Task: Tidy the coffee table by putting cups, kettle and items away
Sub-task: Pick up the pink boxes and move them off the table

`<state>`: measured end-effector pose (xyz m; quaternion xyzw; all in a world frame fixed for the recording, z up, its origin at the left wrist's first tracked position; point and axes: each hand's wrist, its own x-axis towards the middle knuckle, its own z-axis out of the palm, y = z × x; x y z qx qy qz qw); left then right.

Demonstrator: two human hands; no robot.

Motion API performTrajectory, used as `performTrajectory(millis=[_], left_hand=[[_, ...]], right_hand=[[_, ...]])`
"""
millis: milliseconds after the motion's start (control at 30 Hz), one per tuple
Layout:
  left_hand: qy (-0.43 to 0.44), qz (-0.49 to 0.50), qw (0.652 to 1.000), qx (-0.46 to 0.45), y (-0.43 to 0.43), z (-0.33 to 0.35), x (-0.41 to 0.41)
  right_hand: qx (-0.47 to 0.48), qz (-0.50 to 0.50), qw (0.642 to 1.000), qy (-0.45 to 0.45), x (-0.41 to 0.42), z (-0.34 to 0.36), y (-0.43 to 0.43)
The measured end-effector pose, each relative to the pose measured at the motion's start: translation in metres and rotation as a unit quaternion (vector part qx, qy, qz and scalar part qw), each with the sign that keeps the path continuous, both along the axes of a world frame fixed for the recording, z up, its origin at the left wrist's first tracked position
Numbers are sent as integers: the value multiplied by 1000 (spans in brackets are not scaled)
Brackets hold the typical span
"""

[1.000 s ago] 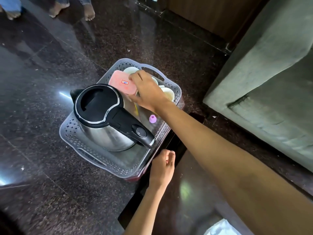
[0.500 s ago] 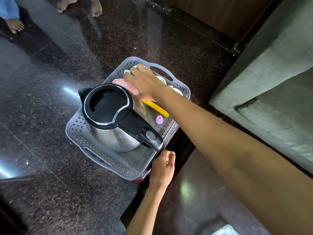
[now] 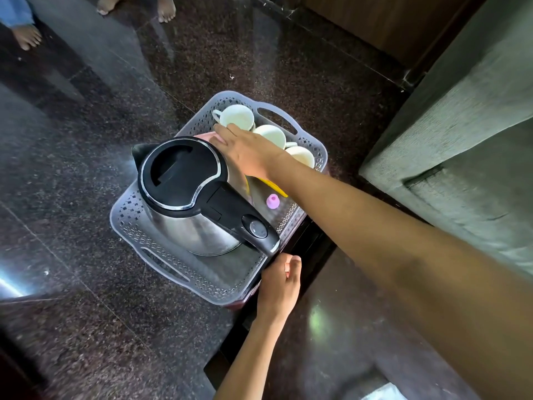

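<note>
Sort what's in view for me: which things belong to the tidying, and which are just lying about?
Job: grey perforated plastic basket; steel kettle with black lid; three white cups; pink box under the right hand; yellow flat item; small purple cap.
Lying about: grey fabric sofa; white sheet at bottom edge; bystanders' bare feet.

I work from a single view, the head-worn camera. It faces forward and steeply down, almost square onto the lid of the kettle (image 3: 184, 180) and into the plastic basket (image 3: 127, 215), both just left of frame centre. It stands close: the right forearm fills the lower right corner and runs up to the right hand (image 3: 248, 151), and the left hand (image 3: 278, 287) enters from the bottom edge. The wide lens takes in dark polished floor (image 3: 72, 168) at left, a grey sofa (image 3: 461, 125) at right and bare feet (image 3: 165, 10) along the top edge.
</note>
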<state>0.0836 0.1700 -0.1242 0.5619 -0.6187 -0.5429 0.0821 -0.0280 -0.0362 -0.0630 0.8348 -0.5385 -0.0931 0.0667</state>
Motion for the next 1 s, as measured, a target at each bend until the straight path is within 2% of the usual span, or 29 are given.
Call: performTrajectory(millis=[133, 333, 400, 533, 700, 867, 1000], left_hand=[[-6, -3, 1000, -1, 1, -1, 0], [2, 2, 1000, 8, 1, 1, -4], [5, 3, 1000, 9, 1, 1, -3], [5, -1, 1000, 6, 0, 2, -1], [7, -10, 1000, 2, 0, 3, 1], [0, -23, 1000, -8, 1, 9, 1], [13, -31, 999, -18, 8, 20, 1]], right_hand=[[21, 32, 999, -12, -4, -4, 3], [-16, 42, 999, -4, -1, -6, 7], [-30, 33, 999, -7, 0, -3, 5], [3, -7, 1000, -13, -4, 0, 5], [-64, -5, 998, -26, -3, 6, 11], [-82, -58, 994, -52, -9, 8, 30], [-140, -173, 962, -158, -17, 13, 62]])
